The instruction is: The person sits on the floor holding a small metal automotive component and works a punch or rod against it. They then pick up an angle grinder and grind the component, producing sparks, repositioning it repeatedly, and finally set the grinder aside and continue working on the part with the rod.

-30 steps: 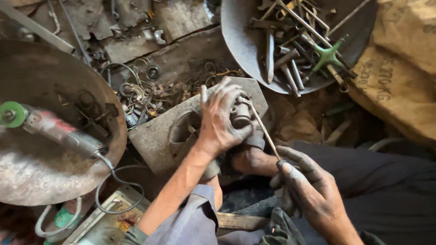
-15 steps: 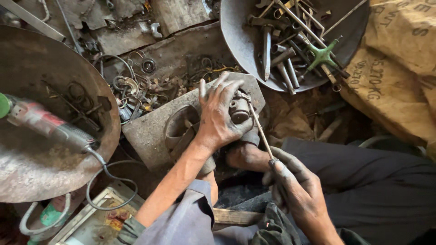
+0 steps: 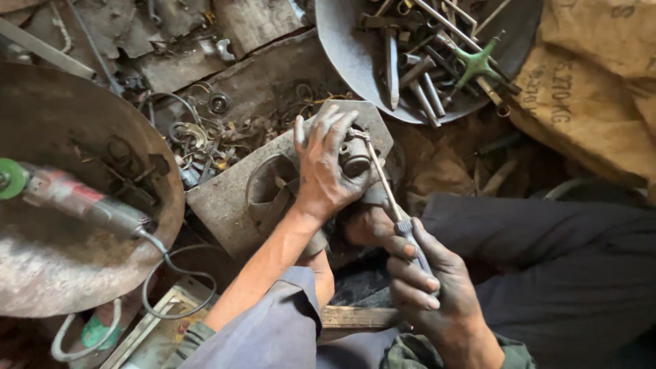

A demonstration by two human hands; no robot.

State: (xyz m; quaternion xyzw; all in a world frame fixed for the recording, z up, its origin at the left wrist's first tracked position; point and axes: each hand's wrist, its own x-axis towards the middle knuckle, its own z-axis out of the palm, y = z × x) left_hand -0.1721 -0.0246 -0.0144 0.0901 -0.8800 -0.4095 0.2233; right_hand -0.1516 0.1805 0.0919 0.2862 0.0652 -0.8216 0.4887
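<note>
Left hand point(image 3: 326, 171) spread flat and pressing down over a small cylindrical metal part point(image 3: 355, 156), fingers fanned across it, pinning rather than pinching. Part resting on the right end of a flat grey metal block point(image 3: 225, 205) at scene centre, beside a round hole in that block. Right hand point(image 3: 427, 287) closed around the dark handle of a screwdriver point(image 3: 385, 184), thin shaft angled up and left with its tip at the part, just under the left fingers.

Probably dense and rigid for its size, greasy and likely slippery; best held from above on the rounded body, as now, with the block taking the load. Screwdriver stiff, light, gripped low on the handle for leverage.

Tight room all round. Far right, a dark round pan point(image 3: 355, 61) of rods and wrenches, rim close to the block's far corner. Far left of the block, loose rings, springs and scrap point(image 3: 205, 130). Left, a rusty dished disc point(image 3: 82, 287) with an angle grinder point(image 3: 75, 201) lying on it, cable trailing near. Right, a burlap sack point(image 3: 594, 89). Near side closed in by the knees and dark trousers point(image 3: 567, 273); freest path up and away from the block
</note>
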